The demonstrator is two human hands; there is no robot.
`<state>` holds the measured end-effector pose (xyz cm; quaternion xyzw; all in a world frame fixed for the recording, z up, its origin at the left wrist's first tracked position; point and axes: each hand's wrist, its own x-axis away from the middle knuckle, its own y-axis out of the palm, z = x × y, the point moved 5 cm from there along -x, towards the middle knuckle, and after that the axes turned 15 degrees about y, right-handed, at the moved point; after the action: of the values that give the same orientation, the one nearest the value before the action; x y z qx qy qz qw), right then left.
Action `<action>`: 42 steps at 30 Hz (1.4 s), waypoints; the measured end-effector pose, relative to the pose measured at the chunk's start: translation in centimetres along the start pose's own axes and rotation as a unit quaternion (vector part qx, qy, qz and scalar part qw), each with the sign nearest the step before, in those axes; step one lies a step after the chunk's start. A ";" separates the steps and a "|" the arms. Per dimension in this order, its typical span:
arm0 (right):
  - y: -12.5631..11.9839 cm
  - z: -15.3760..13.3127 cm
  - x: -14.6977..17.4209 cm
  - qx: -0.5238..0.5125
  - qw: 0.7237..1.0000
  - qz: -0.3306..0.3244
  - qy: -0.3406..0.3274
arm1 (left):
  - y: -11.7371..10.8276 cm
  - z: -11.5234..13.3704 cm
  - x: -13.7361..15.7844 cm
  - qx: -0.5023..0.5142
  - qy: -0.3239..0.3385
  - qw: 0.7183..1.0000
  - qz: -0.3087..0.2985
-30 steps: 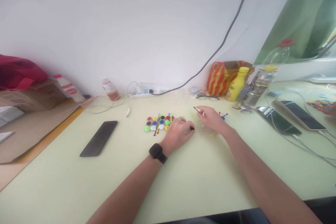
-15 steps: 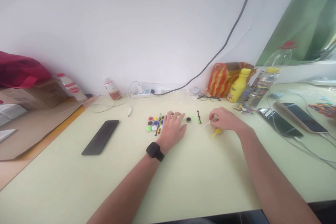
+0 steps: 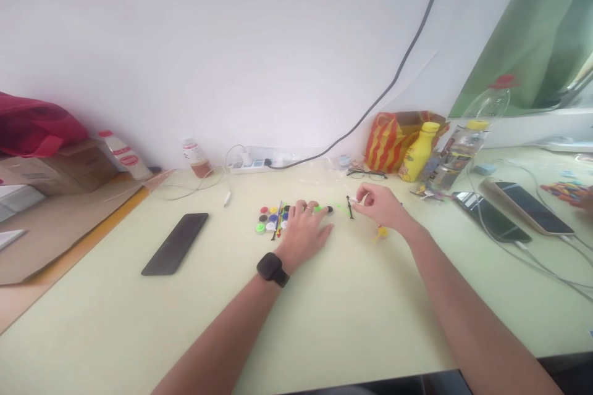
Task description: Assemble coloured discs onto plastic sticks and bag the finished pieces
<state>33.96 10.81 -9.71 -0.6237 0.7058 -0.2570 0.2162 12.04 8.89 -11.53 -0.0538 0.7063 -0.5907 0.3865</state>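
Observation:
My left hand (image 3: 306, 225), palm down with fingers spread, rests over a cluster of small round plastic pieces. Among these show a green round piece (image 3: 260, 228), a red one (image 3: 264, 210) and, by my index fingertip, a black one (image 3: 329, 210). Thin coloured sticks (image 3: 278, 222) lie across the cluster. My right hand (image 3: 377, 205) pinches a small white plastic piece (image 3: 354, 200), mostly hidden by the fingers. Close to those fingertips lies a black stick-shaped piece (image 3: 350, 208). A yellow piece (image 3: 381, 232) sits below my right wrist.
A black phone (image 3: 176, 244) lies to the left; two more phones (image 3: 532, 207) lie right with cables. Along the wall stand a power strip (image 3: 250, 165), eyeglasses (image 3: 367, 174), a striped bag (image 3: 384, 142) and a yellow bottle (image 3: 419, 153). Another person's hand (image 3: 587, 199) shows at the right edge.
My right hand has moved left and slightly up with the white piece, to beside the black stick piece. The fingers of my left hand have shifted slightly, the index now by the black round piece.

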 end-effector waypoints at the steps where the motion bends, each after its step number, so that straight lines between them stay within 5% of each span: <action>1: 0.7 -0.4 0.1 -0.040 0.999 -0.020 -0.005 | -0.3 -0.1 -0.1 0.008 -0.007 1.000 0.016; 7: 4.4 -2.8 1.3 -0.221 0.967 -0.123 -0.021 | -2.5 -0.2 -0.6 0.152 0.019 0.978 0.144; 16: 5.1 -3.4 2.0 -0.257 0.949 -0.182 0.001 | -2.5 -0.3 -0.7 0.264 0.037 0.952 0.151; 21: 5.7 -3.5 1.9 -0.292 0.933 -0.210 0.005 | -2.6 -1.1 -0.6 0.301 -0.020 0.936 0.183; 27: 6.2 -3.7 2.3 -0.271 0.936 -0.223 -0.011 | -2.5 -0.8 -0.7 0.309 0.022 0.938 0.154; 31: 6.0 -3.4 1.8 -0.202 0.962 -0.177 -0.039 | -2.3 -0.9 -0.6 0.348 0.008 0.927 0.142; 37: 4.9 -1.3 0.0 -0.039 0.995 0.031 -0.091 | -1.5 -1.2 -0.1 0.247 0.031 0.968 0.034; 42: 5.2 -1.1 0.2 0.101 0.986 0.046 -0.125 | -1.1 -1.6 -0.2 0.170 0.048 0.984 -0.015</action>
<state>29.23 11.14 -12.16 -0.5925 0.6718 -0.2366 0.3765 10.72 9.91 -10.44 0.0306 0.6123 -0.7096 0.3472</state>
